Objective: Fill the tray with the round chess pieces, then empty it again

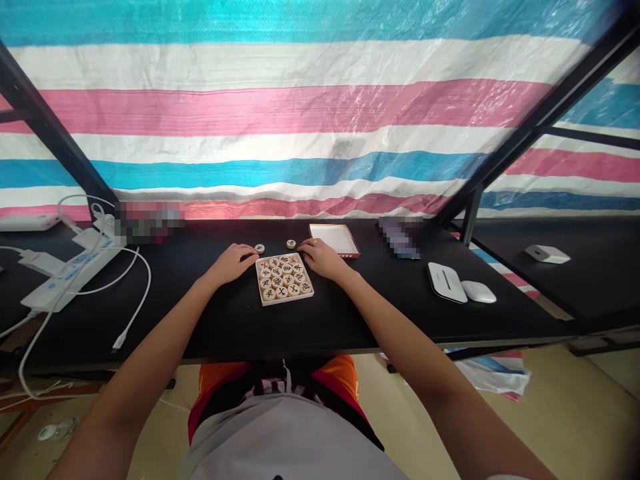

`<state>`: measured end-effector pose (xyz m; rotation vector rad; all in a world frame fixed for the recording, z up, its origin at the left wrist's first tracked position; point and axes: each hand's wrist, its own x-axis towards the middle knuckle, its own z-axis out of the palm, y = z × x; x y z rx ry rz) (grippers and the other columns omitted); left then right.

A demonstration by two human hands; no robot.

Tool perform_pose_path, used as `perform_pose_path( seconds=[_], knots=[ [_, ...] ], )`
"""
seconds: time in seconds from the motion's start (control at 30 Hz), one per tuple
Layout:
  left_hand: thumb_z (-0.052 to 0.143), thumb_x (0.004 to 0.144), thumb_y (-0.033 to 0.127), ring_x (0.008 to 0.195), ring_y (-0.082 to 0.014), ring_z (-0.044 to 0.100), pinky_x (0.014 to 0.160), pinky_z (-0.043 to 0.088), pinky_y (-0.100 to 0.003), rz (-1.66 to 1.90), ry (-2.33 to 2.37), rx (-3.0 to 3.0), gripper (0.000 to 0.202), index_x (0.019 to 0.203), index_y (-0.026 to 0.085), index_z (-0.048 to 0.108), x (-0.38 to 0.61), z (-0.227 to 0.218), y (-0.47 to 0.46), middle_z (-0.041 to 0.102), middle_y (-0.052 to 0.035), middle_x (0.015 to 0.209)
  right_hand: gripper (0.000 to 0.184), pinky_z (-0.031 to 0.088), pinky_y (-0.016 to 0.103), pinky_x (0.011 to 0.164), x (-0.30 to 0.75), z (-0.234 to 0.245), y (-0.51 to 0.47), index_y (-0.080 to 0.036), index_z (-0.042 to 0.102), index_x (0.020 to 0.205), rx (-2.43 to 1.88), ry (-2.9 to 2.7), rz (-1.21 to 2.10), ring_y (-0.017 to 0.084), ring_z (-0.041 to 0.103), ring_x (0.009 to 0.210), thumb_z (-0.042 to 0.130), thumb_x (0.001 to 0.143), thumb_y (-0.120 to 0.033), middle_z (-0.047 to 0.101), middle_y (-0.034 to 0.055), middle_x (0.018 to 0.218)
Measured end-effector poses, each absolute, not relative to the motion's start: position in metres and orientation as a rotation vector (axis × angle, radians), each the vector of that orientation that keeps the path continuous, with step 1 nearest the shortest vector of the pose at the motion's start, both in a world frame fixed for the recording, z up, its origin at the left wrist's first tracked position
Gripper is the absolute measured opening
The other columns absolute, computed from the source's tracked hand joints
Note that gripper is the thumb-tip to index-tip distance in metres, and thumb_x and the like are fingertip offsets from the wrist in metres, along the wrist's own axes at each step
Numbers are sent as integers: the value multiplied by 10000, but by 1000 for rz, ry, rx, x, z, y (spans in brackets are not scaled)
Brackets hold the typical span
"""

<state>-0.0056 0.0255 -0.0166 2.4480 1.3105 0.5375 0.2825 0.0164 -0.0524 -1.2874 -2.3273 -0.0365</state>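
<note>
Shallow white tray [261,293], one, at the centre of the frame on a black bench [225,333]; filled with round, pale game pieces [281,292] in rows of four, most marked in black (two in the top row in red).

Loose pieces, two, above the tray: a left loose piece [259,249] near its upper left corner, a right loose piece [291,244] above its top edge.

Left hand [233,264]: beside the tray's upper left corner, fingers bent and close together, tips just beside the left loose piece; whether they grip anything, cannot tell.

Right hand [324,259]: at the tray's upper right corner, fingers curled and narrow, tips near the right loose piece; grip likewise cannot be told.

Open box half [334,237], white inside, red-edged: just above the right hand.

Right of centre: a blurred-out object [400,238]; lower, a flat white case [447,282] and a white mouse [479,291], side by side.

Left of frame: white power strip [70,277] with plugs and cables.

Backdrop, top of frame: striped sheet [300,110] in blue, white and pink.
</note>
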Motion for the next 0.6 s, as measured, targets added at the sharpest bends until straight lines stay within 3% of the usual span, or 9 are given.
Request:
perform_pose_path(
  seconds=[0.1,0.4,0.6],
  knots=[
    [391,910,520,1179,-256,491,1031,357,-405,498,1236,2424,472,1165,214,644,-6,-17,24,615,-61,1260,294,480,402,925,282,-52,16,-155,670,1063,-1291,-2323,-37,242,564,1024,469,855,-103,620,121,1099],
    [495,860,534,1122,-261,519,986,410,-402,501,1077,2488,437,1118,226,665,2,-8,9,610,-87,1174,288,486,401,916,284,-53,17,-150,671,1058,-1281,-2317,-43,242,567,1019,469,858,-105,627,125,1094],
    [450,890,525,1163,-277,487,1010,389,-420,456,1109,2488,486,1246,230,600,6,-10,7,564,-103,1232,295,480,400,926,283,-51,16,-146,677,1057,-1292,-2320,-20,243,567,1022,469,852,-100,625,128,1097]
  ],
)
